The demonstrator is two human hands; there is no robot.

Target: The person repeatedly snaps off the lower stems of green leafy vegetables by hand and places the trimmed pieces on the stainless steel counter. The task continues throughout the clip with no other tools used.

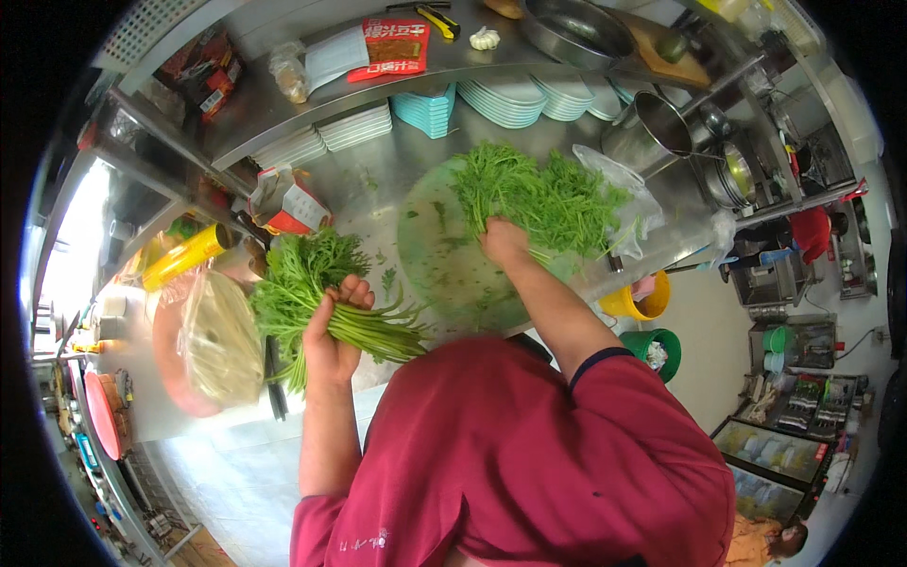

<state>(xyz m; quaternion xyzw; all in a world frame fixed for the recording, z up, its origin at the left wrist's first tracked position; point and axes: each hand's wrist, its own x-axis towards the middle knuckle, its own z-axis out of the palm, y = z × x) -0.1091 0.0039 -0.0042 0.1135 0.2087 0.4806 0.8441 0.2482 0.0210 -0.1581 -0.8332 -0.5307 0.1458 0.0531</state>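
Observation:
My left hand [334, 333] is closed around the stems of a bunch of feathery leafy greens [368, 327], palm up, left of the cutting board. The leaves point left and the stem ends point right, towards my shirt. My right hand [504, 242] grips stems at the near edge of a larger pile of the same greens [538, 191]; its fingertips are partly hidden. That pile covers the far right of a round, green-stained cutting board [443, 269]. A clear plastic bag [634, 195] lies against the pile's right side. Scraps of leaf dot the board and steel counter.
A red-and-white carton [290, 202] and a plastic bag with pale contents [221, 340] stand left. Stacked plates [503, 103] sit under the steel shelf [340, 96]. A metal pot [648, 135] is at right. Yellow [641, 296] and green bins [655, 354] stand below the counter edge.

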